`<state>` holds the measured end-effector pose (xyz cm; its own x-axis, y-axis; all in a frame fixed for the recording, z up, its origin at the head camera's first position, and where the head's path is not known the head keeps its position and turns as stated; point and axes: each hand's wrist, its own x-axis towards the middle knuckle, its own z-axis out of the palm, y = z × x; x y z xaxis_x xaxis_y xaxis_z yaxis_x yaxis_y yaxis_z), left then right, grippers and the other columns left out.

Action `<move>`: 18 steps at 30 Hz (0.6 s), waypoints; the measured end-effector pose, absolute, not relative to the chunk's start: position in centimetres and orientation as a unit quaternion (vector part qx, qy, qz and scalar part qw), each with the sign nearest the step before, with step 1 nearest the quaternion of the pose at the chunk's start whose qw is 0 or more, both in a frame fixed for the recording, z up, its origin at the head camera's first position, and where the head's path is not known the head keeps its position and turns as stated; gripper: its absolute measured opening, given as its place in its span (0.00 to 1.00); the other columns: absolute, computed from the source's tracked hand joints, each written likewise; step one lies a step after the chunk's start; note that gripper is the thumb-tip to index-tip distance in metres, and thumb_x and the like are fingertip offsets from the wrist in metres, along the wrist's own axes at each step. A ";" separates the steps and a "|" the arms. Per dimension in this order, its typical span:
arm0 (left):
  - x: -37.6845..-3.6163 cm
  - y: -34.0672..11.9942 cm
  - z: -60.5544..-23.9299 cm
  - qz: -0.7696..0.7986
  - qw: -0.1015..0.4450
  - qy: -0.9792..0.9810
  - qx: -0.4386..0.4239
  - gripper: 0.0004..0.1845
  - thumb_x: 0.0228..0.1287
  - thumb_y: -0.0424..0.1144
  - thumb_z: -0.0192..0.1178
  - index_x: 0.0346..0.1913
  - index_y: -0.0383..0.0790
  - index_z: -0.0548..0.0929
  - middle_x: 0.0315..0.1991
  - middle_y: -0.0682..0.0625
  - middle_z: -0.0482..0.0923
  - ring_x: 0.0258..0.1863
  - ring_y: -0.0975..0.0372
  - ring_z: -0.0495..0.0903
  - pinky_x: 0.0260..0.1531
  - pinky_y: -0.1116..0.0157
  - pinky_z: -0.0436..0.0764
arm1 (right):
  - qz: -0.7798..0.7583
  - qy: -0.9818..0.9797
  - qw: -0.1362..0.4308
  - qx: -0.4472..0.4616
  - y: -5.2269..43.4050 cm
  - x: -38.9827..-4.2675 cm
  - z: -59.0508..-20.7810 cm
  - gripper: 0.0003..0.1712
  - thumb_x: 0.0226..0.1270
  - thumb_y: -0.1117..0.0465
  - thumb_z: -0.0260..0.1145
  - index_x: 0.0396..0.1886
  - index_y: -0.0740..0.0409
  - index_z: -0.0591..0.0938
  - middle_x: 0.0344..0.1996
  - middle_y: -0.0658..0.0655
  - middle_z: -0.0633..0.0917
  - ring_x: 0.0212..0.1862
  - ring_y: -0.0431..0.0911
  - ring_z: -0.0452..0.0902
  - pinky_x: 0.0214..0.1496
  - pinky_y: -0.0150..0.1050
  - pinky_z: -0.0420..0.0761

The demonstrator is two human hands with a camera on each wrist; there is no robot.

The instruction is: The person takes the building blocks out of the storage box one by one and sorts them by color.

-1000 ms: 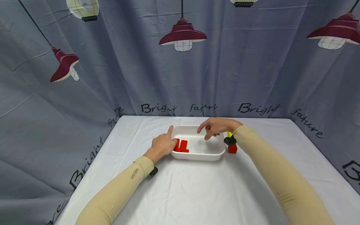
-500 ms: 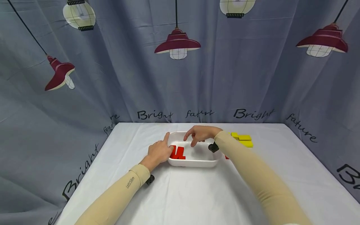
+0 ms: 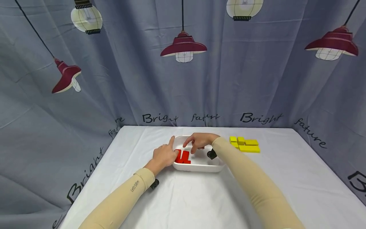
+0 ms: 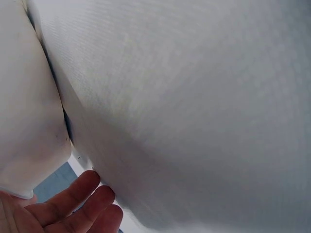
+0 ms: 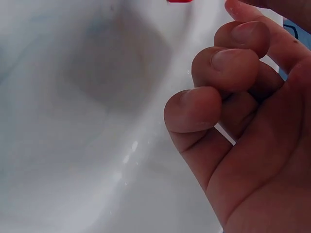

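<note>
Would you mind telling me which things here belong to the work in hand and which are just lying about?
In hand:
white tray
red blocks
left hand, at the tray's left rim
right hand, empty, above the tray

Lying about:
yellow blocks
lamp-print curtain

A big grey cloth curtain (image 3: 257,79) hangs behind, printed with dark red lamps (image 3: 183,47), pale round lanterns (image 3: 86,17) and black words. In front stands a bench under a white cloth (image 3: 200,197).

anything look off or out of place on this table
Nothing stands out. The white tray sits flat with the red blocks inside, the yellow blocks lie grouped on the cloth, and nothing looks spilled or damaged.
</note>
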<state>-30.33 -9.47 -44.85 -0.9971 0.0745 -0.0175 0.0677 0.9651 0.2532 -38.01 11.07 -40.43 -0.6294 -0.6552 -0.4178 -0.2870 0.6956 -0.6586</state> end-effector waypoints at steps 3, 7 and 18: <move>-30.3 -9.4 -45.0 0.128 0.015 0.991 0.037 0.38 0.71 0.55 0.47 0.80 0.51 0.53 0.50 0.42 0.84 0.42 0.53 0.83 0.41 0.51 0.80 | -0.282 0.857 0.337 -0.270 10.8 -38.0 -40.8 0.28 0.59 0.69 0.69 0.59 0.46 0.84 0.19 0.50 0.71 0.17 0.42 0.59 0.23 0.32 0.62; -30.6 -9.3 -45.0 0.134 0.001 0.990 0.041 0.37 0.71 0.54 0.47 0.80 0.51 0.53 0.49 0.42 0.84 0.41 0.52 0.83 0.39 0.50 0.80 | -0.291 0.857 0.335 -0.264 10.6 -38.1 -41.1 0.28 0.58 0.70 0.68 0.58 0.45 0.85 0.22 0.52 0.75 0.18 0.44 0.59 0.24 0.34 0.62; -30.6 -9.6 -45.2 0.132 0.003 0.991 0.037 0.37 0.71 0.55 0.46 0.80 0.52 0.53 0.51 0.41 0.84 0.43 0.51 0.84 0.41 0.50 0.80 | -0.296 0.852 0.340 -0.265 10.1 -38.1 -42.0 0.27 0.58 0.70 0.68 0.56 0.44 0.86 0.23 0.54 0.76 0.18 0.45 0.60 0.24 0.34 0.63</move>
